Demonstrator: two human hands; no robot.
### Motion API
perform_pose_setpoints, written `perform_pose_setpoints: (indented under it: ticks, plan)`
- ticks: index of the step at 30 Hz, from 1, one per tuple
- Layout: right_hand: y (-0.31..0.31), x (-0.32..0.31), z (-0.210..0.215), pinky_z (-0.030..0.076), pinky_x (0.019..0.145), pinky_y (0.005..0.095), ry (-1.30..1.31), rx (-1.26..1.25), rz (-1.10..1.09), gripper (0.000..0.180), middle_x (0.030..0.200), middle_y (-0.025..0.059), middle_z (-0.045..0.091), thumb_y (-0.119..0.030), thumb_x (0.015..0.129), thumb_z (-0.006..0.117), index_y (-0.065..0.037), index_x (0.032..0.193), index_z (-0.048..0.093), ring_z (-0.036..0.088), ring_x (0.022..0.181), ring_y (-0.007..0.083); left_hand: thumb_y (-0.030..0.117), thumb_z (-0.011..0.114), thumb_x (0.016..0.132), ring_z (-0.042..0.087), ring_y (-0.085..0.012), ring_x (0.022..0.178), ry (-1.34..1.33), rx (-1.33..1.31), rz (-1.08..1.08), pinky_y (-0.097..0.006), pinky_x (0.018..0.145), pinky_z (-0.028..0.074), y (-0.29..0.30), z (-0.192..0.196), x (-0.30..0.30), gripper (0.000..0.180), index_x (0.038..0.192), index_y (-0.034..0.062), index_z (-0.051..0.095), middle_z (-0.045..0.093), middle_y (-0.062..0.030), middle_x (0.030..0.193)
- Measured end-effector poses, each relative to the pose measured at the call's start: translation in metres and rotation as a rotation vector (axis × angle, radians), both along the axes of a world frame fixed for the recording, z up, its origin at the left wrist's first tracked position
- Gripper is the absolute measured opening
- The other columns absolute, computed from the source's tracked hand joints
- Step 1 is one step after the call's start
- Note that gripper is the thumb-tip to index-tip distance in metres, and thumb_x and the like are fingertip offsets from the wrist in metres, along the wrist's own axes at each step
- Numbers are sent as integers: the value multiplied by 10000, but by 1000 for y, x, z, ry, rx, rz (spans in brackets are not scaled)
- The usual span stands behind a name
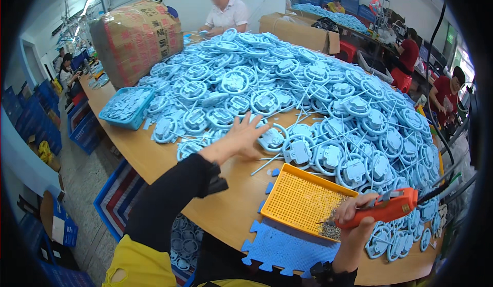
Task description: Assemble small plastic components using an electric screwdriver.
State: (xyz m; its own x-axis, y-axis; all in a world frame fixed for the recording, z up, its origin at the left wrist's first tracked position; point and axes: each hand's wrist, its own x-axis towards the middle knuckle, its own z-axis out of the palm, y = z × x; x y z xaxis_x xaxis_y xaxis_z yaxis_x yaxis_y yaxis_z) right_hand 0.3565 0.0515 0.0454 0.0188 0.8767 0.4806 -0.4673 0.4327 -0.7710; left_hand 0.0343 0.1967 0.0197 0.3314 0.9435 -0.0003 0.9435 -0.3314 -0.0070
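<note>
My left hand (239, 138) reaches to the near edge of a large heap of light-blue plastic ring-shaped parts (236, 81). Its fingers are spread, and the fingertips lie beside one ring part (272, 139); whether they touch it I cannot tell. An orange-red power screwdriver (393, 205), with a black cord at its back end, is in the grip of my right hand (354, 217). Its tip points down over small metal screws (330, 230) gathered at the right end of a yellow perforated tray (287, 199). A blue foam mat (287, 248) lies in front of the tray.
At the table's left edge stands a blue basket (141, 113) of flat light-blue pieces, with a big taped carton (136, 40) behind it. A striped bag (120, 189) sits below the table edge. Another person (231, 14) works across the heap; others are farther off.
</note>
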Motion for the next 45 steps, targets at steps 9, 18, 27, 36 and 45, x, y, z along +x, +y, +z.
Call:
perform_pose_setpoints:
  ticks: [9,18,27,36,45]
  plan:
    - [11,2,-6,455,446,288,-16,-12,-43,581,624,67,516,-474,765,752,-20,966,451,516,490,161,441,683,737,365,-394,1240,-103,-18,-52,-552,965,362,34,-27,26,700,1375,299,433,467,-99,1326]
    - [9,0,-4,449,447,279,-42,-11,-19,590,629,55,515,-496,771,738,-23,974,449,507,489,151,442,714,725,544,-301,977,-440,263,-6,-446,854,414,18,-20,23,527,1156,149,640,614,-102,970]
    - [4,1,-7,429,480,269,-1,-17,8,574,640,50,520,-471,766,754,-30,993,464,482,496,133,221,650,852,525,-206,676,-700,373,-8,-324,643,454,-6,-2,-12,218,913,12,648,529,-85,781]
    - [-2,5,1,400,471,261,56,9,49,552,665,42,489,-429,771,765,-44,1018,455,480,544,127,136,608,908,416,-29,677,-1277,424,-76,-205,583,374,-90,106,-35,100,849,79,551,471,52,729]
    - [31,-6,-18,435,584,291,-29,53,-106,448,725,55,540,-381,853,694,-41,1046,473,520,617,151,218,631,876,562,-89,793,-1187,-665,94,-259,709,466,-189,25,51,167,935,63,608,584,2,821]
